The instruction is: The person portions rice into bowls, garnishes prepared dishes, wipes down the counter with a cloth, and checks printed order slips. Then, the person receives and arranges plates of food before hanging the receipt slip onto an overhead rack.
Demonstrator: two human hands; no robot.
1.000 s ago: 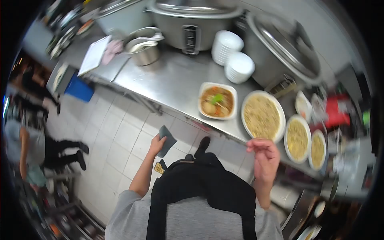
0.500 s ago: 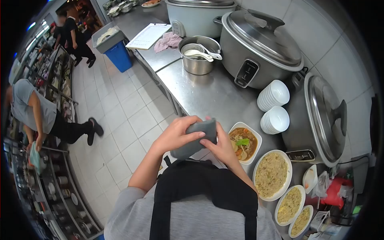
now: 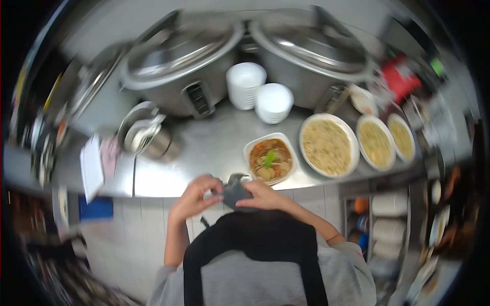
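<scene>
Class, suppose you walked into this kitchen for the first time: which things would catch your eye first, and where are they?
Two big rice cookers stand at the back of the steel counter, with stacks of white bowls between them. In front sit a square dish of stew and, to its right, three plates of noodles. At the counter's near edge, the left hand and right hand hold a grey cloth between them.

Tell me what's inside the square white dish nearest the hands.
The square white dish holds a brown stew with orange chunks, pale lumps and a green leaf on top. Anything beneath the sauce is hidden, and blur hides finer detail.
</scene>
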